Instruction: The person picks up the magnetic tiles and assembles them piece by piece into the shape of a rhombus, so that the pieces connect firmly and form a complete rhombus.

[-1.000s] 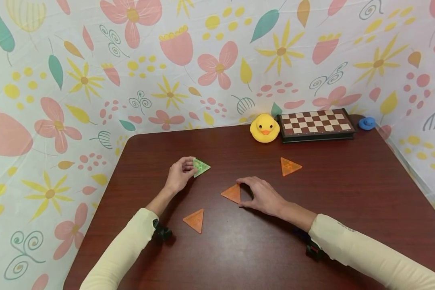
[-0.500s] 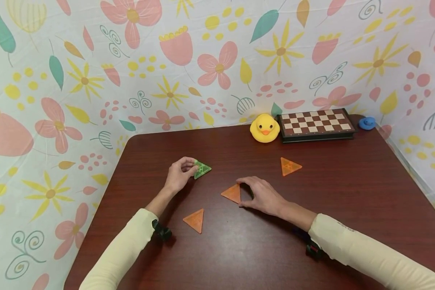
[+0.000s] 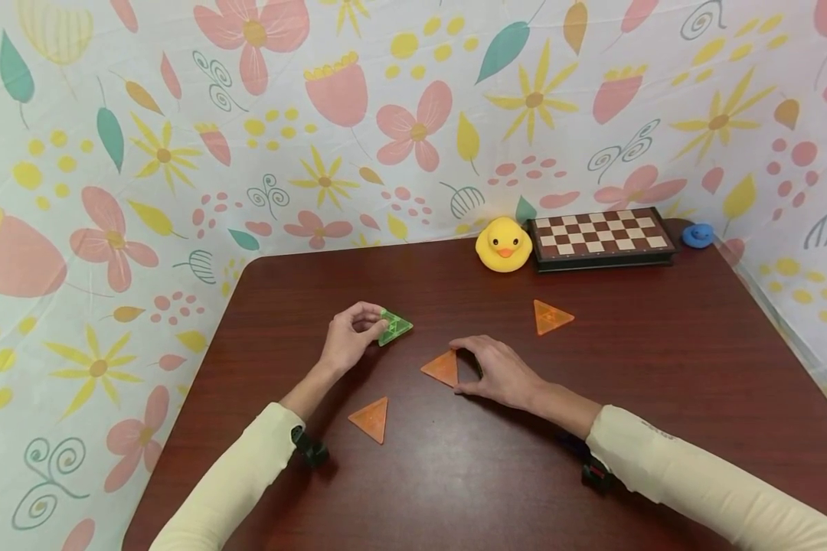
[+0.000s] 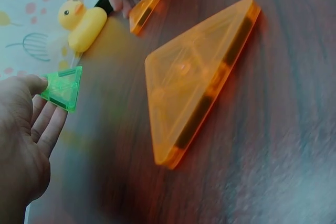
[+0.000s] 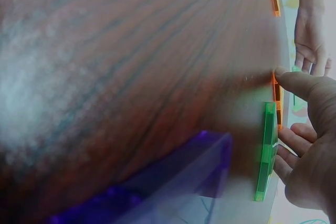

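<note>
Left hand [image 3: 350,337] pinches green triangular tile [image 3: 397,327], I see | right hand [image 3: 499,373] pinches orange triangular tile [image 3: 443,369] on table [image 3: 455,482].

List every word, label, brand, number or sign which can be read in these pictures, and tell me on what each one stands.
No text can be read in any view.
Right sleeve: a faint mark near the cuff, too small to read.
Checkered board: tiny pale marks along its front edge, too small to read.
Green tile in the left hand, orange tile in the right hand: nothing readable.
</note>
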`<control>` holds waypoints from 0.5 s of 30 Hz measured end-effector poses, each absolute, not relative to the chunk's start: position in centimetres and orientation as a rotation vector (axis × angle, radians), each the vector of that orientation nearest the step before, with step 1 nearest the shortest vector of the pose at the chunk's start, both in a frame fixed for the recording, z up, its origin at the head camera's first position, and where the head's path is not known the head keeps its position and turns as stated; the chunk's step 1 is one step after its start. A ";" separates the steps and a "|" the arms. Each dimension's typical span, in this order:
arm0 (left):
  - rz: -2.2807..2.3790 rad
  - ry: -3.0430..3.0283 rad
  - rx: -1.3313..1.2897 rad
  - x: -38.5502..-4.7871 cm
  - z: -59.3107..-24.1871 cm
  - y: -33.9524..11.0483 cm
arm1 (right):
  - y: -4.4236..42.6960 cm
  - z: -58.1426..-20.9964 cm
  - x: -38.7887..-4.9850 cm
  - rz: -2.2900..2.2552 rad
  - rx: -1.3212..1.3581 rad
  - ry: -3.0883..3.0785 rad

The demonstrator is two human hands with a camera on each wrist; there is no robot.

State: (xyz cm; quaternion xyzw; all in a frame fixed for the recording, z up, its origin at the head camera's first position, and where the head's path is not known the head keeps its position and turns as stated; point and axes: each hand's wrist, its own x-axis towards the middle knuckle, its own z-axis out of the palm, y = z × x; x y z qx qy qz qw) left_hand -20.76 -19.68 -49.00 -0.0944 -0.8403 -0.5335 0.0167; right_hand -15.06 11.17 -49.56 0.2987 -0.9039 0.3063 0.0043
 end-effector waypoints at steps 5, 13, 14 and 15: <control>-1.670 -2.600 -0.356 -20.1 -48.9 -18.9 | 11.1 -49.6 -15.1 0.948 0.937 -2.831; -1.688 -2.573 -0.444 -19.0 -48.9 -17.0 | 11.1 -49.7 -15.2 0.943 0.930 -2.836; -1.683 -2.569 -0.458 -18.8 -48.9 -16.7 | 11.1 -49.7 -15.2 0.947 0.931 -2.837; -1.679 -2.565 -0.472 -18.6 -49.0 -16.4 | 11.1 -49.7 -15.2 0.950 0.931 -2.837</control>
